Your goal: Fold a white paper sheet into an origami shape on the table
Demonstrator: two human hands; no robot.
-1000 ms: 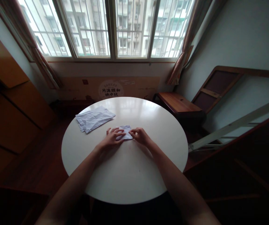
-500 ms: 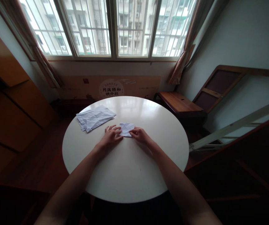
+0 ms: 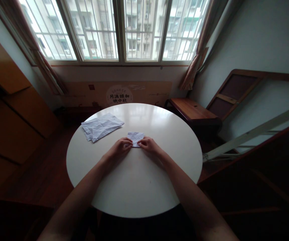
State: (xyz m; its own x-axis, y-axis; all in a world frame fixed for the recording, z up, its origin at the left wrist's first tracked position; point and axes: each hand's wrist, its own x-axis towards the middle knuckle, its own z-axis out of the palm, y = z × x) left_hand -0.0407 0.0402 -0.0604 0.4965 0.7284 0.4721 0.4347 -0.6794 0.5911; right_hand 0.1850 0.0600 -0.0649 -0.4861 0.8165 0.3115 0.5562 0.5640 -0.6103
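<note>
A small folded piece of white paper lies on the round white table just beyond my hands. My left hand has its fingers curled and pinches the paper's near left edge. On the other side, my right hand pinches the near right edge with bent fingers. Both forearms reach in from the bottom of the head view.
A loose stack of creased white sheets sits at the table's far left. A wooden bench and a leaning wooden frame stand to the right. Wooden cabinets line the left wall. Barred windows fill the back.
My left hand went from lying flat on the paper to a curled pinch at its edge. The paper has shifted slightly away from me and now looks smaller.
</note>
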